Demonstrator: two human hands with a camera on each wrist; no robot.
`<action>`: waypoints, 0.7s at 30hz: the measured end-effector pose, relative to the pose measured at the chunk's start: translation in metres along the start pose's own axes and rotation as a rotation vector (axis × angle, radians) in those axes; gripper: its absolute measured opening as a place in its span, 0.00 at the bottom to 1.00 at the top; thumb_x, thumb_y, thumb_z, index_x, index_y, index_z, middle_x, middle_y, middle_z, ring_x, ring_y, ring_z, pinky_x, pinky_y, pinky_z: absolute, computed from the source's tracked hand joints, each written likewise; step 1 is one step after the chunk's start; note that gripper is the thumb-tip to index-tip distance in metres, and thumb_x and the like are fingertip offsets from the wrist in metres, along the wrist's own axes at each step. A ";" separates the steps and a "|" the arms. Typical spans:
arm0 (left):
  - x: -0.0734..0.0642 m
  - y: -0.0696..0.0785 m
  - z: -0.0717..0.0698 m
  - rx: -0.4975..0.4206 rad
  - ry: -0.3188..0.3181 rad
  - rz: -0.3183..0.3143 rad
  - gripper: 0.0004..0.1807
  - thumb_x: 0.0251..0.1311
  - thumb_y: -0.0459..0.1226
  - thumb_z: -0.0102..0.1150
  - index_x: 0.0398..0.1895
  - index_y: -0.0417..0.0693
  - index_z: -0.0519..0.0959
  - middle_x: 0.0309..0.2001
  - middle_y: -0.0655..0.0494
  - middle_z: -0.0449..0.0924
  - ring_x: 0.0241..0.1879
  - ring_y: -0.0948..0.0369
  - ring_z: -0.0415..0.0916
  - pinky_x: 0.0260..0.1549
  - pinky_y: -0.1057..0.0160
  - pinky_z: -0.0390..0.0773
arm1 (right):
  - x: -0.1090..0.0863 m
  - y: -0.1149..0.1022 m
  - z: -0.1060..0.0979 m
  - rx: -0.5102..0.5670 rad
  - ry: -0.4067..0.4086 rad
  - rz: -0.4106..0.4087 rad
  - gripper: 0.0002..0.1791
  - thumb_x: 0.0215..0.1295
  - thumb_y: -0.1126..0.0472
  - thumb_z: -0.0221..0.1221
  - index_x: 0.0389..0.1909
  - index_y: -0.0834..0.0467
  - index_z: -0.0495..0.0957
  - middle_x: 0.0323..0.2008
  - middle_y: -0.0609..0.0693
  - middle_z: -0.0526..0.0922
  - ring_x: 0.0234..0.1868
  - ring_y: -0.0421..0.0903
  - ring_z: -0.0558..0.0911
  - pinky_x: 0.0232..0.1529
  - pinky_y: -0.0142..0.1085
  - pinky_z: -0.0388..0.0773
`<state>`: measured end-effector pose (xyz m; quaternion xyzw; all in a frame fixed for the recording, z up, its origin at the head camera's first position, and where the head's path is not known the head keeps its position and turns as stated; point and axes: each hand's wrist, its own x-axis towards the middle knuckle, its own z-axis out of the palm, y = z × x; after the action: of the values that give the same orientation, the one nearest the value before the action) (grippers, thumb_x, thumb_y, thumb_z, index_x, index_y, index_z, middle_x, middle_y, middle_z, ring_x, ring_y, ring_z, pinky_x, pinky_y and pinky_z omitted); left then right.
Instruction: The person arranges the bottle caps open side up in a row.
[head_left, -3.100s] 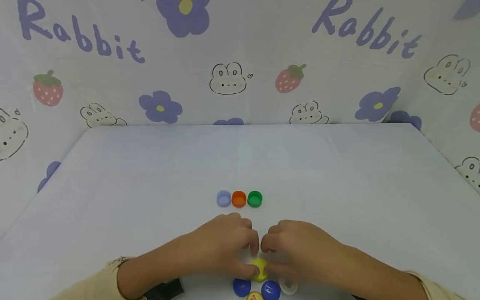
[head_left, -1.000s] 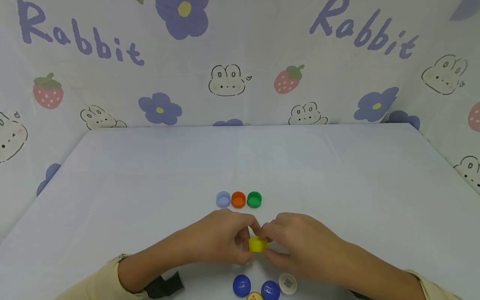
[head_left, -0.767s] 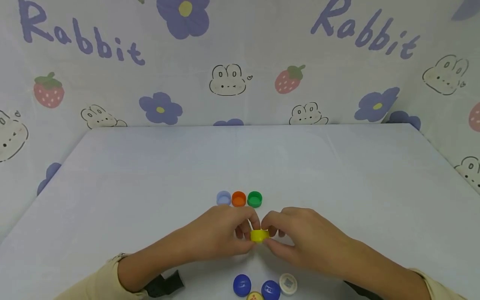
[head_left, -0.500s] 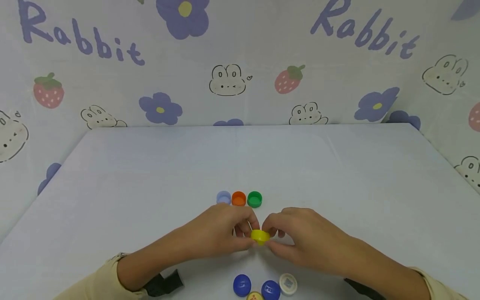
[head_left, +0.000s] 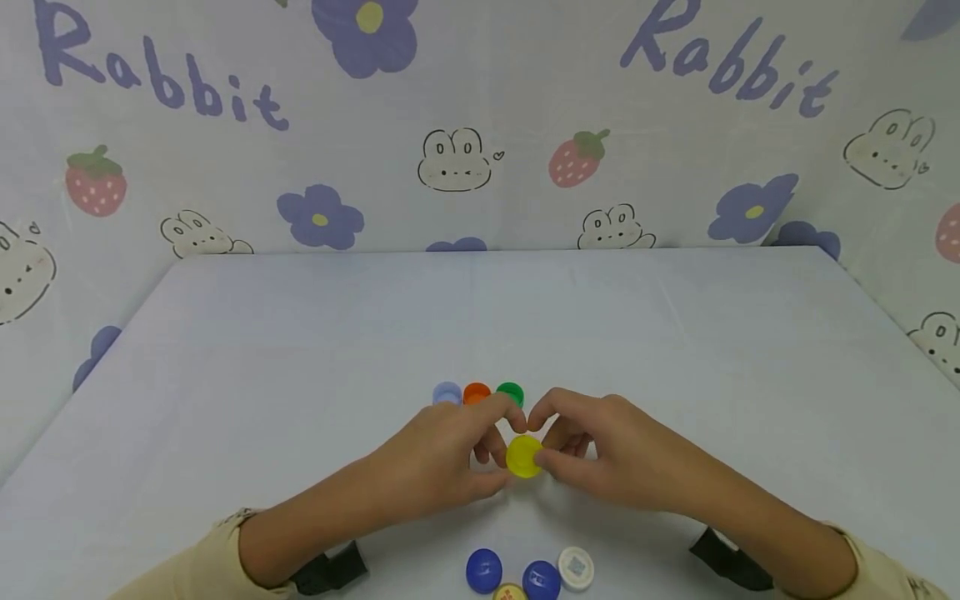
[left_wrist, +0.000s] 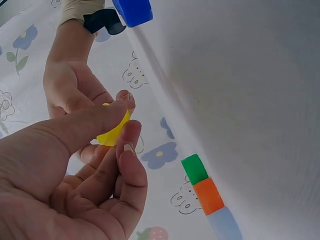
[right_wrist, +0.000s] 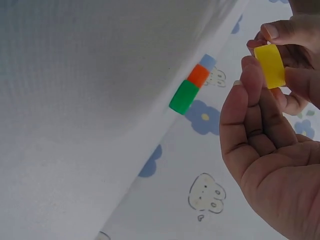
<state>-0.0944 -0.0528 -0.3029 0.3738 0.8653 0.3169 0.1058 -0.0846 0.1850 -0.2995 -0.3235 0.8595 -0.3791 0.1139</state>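
A yellow bottle cap [head_left: 524, 456] is held up between both hands, its round face toward the head camera. My left hand [head_left: 450, 454] pinches it from the left; in the left wrist view its thumb overlaps the yellow cap [left_wrist: 113, 131]. My right hand [head_left: 611, 446] pinches it from the right, thumb on the near face and other fingers curled behind. Side-on, the yellow cap [right_wrist: 270, 66] shows its wall in the right wrist view. Just beyond the hands stand a light blue cap [head_left: 447, 392], an orange cap [head_left: 476, 392] and a green cap [head_left: 512, 392] in a row, partly hidden.
Nearer the front edge lie two blue caps, one left [head_left: 483, 571] and one right [head_left: 542, 580], a white cap [head_left: 576, 568] and a pale yellow printed cap [head_left: 510, 592], cut by the frame. The white table [head_left: 300, 333] meets a patterned cloth [head_left: 510, 100] behind.
The yellow cap was on the table near the blue caps; both hands have taken hold of it, lifted it away toward the row and turned it to show its face.
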 end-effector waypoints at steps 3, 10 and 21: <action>0.000 0.000 0.001 0.001 0.009 0.004 0.21 0.57 0.31 0.74 0.52 0.49 0.76 0.33 0.61 0.86 0.34 0.64 0.79 0.36 0.70 0.79 | 0.001 0.002 -0.001 0.050 -0.010 0.014 0.11 0.68 0.64 0.65 0.48 0.53 0.77 0.35 0.40 0.88 0.34 0.38 0.83 0.36 0.36 0.82; 0.001 -0.002 0.002 -0.004 0.024 0.021 0.19 0.58 0.32 0.74 0.51 0.47 0.78 0.33 0.61 0.86 0.34 0.65 0.79 0.35 0.71 0.79 | 0.002 0.004 -0.001 0.075 -0.035 0.047 0.09 0.70 0.63 0.63 0.48 0.53 0.78 0.35 0.41 0.88 0.35 0.39 0.83 0.36 0.37 0.81; 0.005 -0.004 0.004 0.008 0.001 -0.003 0.18 0.60 0.34 0.73 0.51 0.45 0.79 0.32 0.62 0.84 0.34 0.65 0.78 0.34 0.72 0.78 | 0.001 0.005 0.003 -0.049 -0.031 -0.004 0.17 0.62 0.63 0.71 0.48 0.52 0.77 0.38 0.39 0.88 0.35 0.33 0.83 0.41 0.35 0.83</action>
<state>-0.0986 -0.0496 -0.3081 0.3729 0.8670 0.3135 0.1045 -0.0860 0.1852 -0.3053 -0.3340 0.8659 -0.3530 0.1184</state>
